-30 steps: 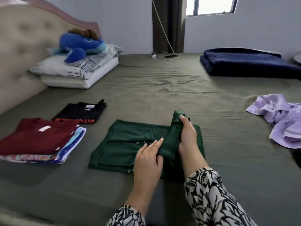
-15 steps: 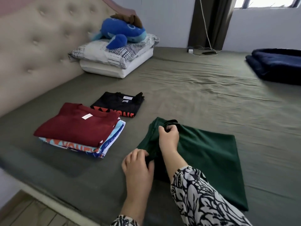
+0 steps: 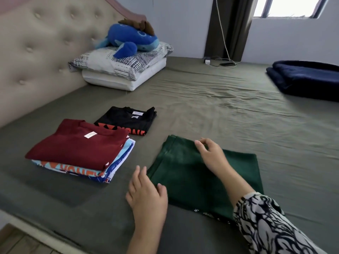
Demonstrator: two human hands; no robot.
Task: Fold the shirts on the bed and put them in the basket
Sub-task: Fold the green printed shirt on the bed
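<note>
A dark green shirt (image 3: pixel 192 178) lies folded flat on the olive bed sheet (image 3: pixel 220 107) in front of me. My right hand (image 3: pixel 211 154) rests on its far left corner, fingers bent over the edge. My left hand (image 3: pixel 146 193) lies flat at the shirt's near left edge, fingers straight, thumb touching the cloth. To the left stands a pile of folded shirts with a maroon shirt (image 3: pixel 78 143) on top. A folded black shirt (image 3: pixel 128 120) with orange print lies behind the pile. No basket is in view.
Two pillows (image 3: pixel 121 70) with a blue plush toy (image 3: pixel 130 39) sit against the padded headboard (image 3: pixel 36 52) at the back left. A folded navy blanket (image 3: pixel 304 77) lies at the back right. A charger and cable (image 3: pixel 220 62) lie at the far edge. The bed's near edge runs bottom left.
The green shirt's right part was folded over to the left and laid flat. Both hands released their grip and now rest on its left edge. My view turned left; the lilac garment left the frame.
</note>
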